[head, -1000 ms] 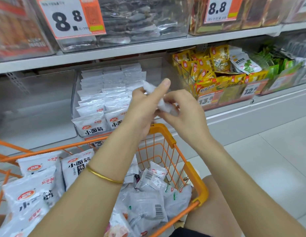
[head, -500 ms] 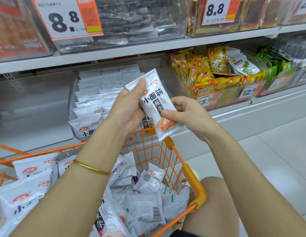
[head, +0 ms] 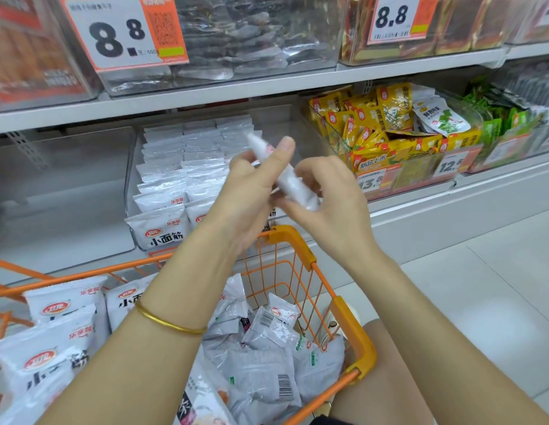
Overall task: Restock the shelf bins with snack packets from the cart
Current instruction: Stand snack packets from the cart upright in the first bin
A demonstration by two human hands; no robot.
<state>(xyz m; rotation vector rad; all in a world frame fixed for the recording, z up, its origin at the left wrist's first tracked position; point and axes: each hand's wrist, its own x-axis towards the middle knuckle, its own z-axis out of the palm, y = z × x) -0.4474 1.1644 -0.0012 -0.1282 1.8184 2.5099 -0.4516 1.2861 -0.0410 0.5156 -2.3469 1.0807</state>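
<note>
A white snack packet (head: 287, 182) is held edge-on between both hands, above the orange cart (head: 357, 338). My left hand (head: 251, 191) grips it from the left with the thumb up along its side. My right hand (head: 331, 197) pinches its lower end from the right. Behind the hands, a clear shelf bin (head: 130, 191) holds neat rows of the same white packets (head: 168, 210). The cart is full of loose white packets (head: 264, 363), some showing barcodes.
To the right stands a bin of yellow packets (head: 386, 130), then green ones (head: 494, 118). An empty clear bin (head: 61, 185) is on the left. Upper shelf bins carry 8.8 price tags (head: 122, 32). My knee (head: 386, 378) is beside the cart, on a pale tiled floor (head: 481, 286).
The packet, face-on half a second ago, has been turned edge-on between my hands, much as it was a second ago. My hands stay in front of the white-packet bin.
</note>
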